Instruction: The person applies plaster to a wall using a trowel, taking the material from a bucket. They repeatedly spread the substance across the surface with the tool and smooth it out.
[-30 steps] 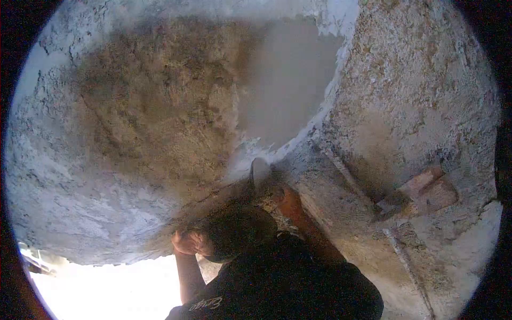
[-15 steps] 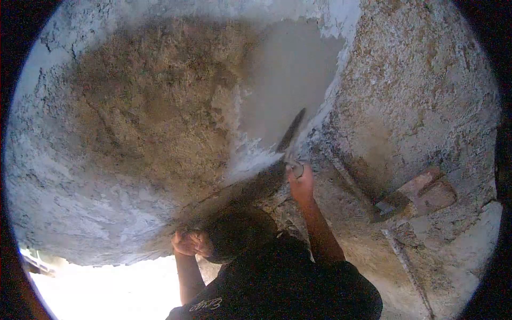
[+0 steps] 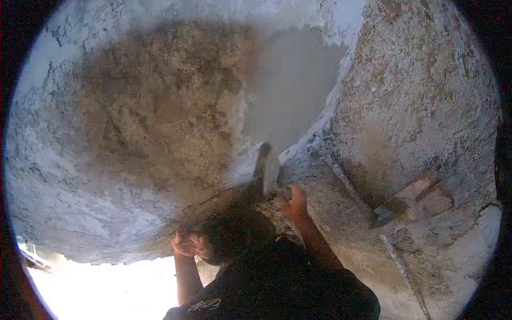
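Up at the corner of the rough wall point(image 3: 149, 117), the head view shows one trowel point(image 3: 266, 166) grasped in the right hand point(image 3: 292, 201), its blade at the lower edge of one smooth plaster patch point(image 3: 293, 96). The left hand point(image 3: 189, 245) is curled near the person's head; I cannot tell if it grips anything. Two bare bricks point(image 3: 426, 194) show to the right.
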{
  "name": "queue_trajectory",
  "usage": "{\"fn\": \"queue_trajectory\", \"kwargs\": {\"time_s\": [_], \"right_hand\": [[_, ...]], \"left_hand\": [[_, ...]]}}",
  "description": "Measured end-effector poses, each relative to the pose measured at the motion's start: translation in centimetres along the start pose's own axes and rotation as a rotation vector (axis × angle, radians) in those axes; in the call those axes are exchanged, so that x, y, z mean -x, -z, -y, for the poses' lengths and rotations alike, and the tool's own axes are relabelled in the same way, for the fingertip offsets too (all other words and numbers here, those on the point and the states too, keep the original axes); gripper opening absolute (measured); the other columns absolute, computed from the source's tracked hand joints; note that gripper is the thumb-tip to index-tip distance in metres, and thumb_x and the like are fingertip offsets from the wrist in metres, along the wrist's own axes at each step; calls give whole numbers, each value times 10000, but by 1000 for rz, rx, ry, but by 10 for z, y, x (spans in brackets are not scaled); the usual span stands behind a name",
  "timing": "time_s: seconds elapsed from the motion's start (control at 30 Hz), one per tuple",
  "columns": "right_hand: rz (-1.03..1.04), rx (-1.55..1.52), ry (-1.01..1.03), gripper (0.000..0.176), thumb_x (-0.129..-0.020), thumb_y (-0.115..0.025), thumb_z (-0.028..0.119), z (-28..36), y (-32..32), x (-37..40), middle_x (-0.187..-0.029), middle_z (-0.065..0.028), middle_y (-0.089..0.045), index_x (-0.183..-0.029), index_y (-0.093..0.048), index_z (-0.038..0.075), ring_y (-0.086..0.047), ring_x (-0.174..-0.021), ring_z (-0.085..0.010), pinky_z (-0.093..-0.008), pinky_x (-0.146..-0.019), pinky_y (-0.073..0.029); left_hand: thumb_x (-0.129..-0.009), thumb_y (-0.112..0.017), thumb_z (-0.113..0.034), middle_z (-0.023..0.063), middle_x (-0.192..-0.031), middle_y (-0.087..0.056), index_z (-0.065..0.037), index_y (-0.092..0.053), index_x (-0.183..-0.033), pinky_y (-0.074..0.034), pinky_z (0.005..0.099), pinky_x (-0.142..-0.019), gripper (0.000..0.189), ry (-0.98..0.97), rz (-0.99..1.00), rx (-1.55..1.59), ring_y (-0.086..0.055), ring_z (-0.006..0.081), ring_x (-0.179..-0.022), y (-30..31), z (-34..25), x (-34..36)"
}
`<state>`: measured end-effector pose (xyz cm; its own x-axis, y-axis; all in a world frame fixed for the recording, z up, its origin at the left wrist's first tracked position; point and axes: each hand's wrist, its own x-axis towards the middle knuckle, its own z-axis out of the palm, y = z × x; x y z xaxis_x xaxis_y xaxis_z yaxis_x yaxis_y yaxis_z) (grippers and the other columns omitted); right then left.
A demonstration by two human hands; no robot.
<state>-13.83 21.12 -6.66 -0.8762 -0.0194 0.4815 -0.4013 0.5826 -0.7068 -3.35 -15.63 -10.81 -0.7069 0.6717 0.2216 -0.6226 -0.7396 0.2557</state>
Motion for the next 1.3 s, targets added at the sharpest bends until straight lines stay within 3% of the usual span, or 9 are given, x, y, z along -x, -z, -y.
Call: {"fn": "queue_trajectory", "kwargs": {"time_s": [0.07,0.3,0.37,0.43,0.6,0.67,0.87,1.1,1.3], "right_hand": [[-54,-109,-235,312,-705,-601,240,7,6,-14,-731,-167,-558,-895,-508,11,-559,-672,-305,-369,-611,-436],[-267,-164,-196,297,-710,-604,242,45,5,-43,-709,-177,-563,-844,-508,-5,-569,-666,-320,-375,-602,-440],[-188,-56,-281,313,-705,-616,241,33,-7,-29,-698,-181,-559,-870,-504,0,-565,-670,-340,-387,-600,-441],[-30,159,-37,358,-745,-589,263,40,-8,-16,-768,-210,-543,-891,-490,-48,-551,-731,-344,-397,-639,-435],[120,68,15,378,-742,-587,283,42,-9,17,-806,-226,-540,-920,-497,-38,-548,-767,-357,-411,-646,-438],[197,-5,-40,384,-743,-587,292,44,-7,30,-816,-223,-539,-927,-499,-33,-549,-768,-348,-405,-650,-438],[-36,-126,-358,304,-716,-609,212,47,12,12,-787,-146,-541,-888,-496,-13,-542,-731,-250,-342,-640,-416],[-401,-128,-75,170,-717,-584,88,60,33,-60,-685,-89,-539,-821,-472,13,-513,-625,-170,-293,-596,-421],[-293,120,0,252,-713,-585,179,74,21,-57,-719,-179,-561,-849,-492,-11,-550,-683,-358,-384,-613,-435]], "left_hand": [[-692,-420,-653,224,-816,-483,195,-444,-974,-381,416,-557,894,-54,-44,-133,-485,347,-662,-4,0,-1],[-693,-435,-640,182,-772,-465,173,-458,-973,-406,448,-608,860,64,24,-145,-465,310,-619,-11,-4,-13],[-680,-435,-654,177,-769,-461,169,-476,-944,-416,468,-624,865,12,16,-175,-465,313,-615,-8,-4,-9],[-675,-437,-658,170,-756,-453,171,-484,-926,-419,468,-628,868,-18,-9,-157,-458,305,-612,-10,-2,-9],[-669,-440,-658,152,-725,-432,150,-515,-878,-435,485,-663,838,-4,-72,-6,-431,282,-598,0,2,-5],[-677,-434,-653,135,-709,-432,93,-521,-907,-438,440,-604,785,35,1,-307,-413,265,-588,-20,-1,-17],[-746,-388,-593,143,-737,-464,84,-540,-872,-423,403,-559,705,8,-22,-173,-435,281,-616,-16,2,-14],[-740,-384,-605,61,-608,-376,26,-509,-844,-207,258,-449,652,24,-117,-256,-283,137,-498,-53,5,-22],[-739,-389,-610,65,-632,-390,-3,-534,-863,-196,239,-444,637,14,-40,-170,-282,130,-485,-26,4,-6]]}}
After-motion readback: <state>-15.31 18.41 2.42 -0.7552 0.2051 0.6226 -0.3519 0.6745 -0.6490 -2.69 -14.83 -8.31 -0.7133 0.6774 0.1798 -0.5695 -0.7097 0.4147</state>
